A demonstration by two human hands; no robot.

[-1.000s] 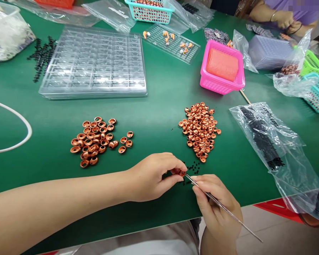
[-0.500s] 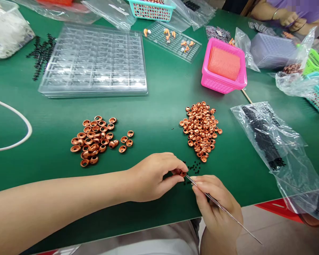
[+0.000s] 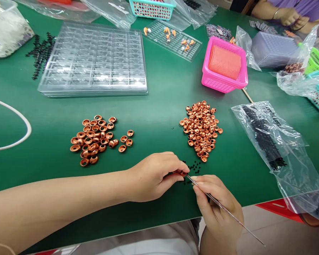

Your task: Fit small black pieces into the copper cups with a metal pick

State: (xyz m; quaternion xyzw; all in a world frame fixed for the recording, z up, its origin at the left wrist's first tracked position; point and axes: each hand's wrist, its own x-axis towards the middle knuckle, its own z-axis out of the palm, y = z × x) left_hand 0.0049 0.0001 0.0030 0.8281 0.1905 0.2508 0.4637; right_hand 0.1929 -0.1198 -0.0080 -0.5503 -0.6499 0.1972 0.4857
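Between the thumb and fingers of my left hand (image 3: 159, 177) is a small copper-coloured cup-shaped piece (image 3: 183, 173), partly hidden by the fingertips. My right hand (image 3: 220, 205) is closed around a thin metal rod (image 3: 225, 210), held like a pen. The rod's upper tip meets the copper piece; whether it enters the hole I cannot tell. Tiny black bits (image 3: 195, 166) lie on the green table (image 3: 154, 113) just behind the fingertips. A dense pile of copper pieces (image 3: 201, 127) sits beyond my hands, and a looser group of copper pieces (image 3: 94, 138) lies to the left.
Stacked clear plastic trays (image 3: 95, 60) stand at the back left. A pink basket (image 3: 223, 83) holds an orange-red block. To the right lies a clear bag (image 3: 266, 138) with black strips. A white cable (image 3: 28, 127) curves in from the left. Another person's hands (image 3: 289, 17) are at the far right.
Almost nothing differs. The view has shifted very slightly; both hands keep the same grip, and the rod tip stays at the copper piece.
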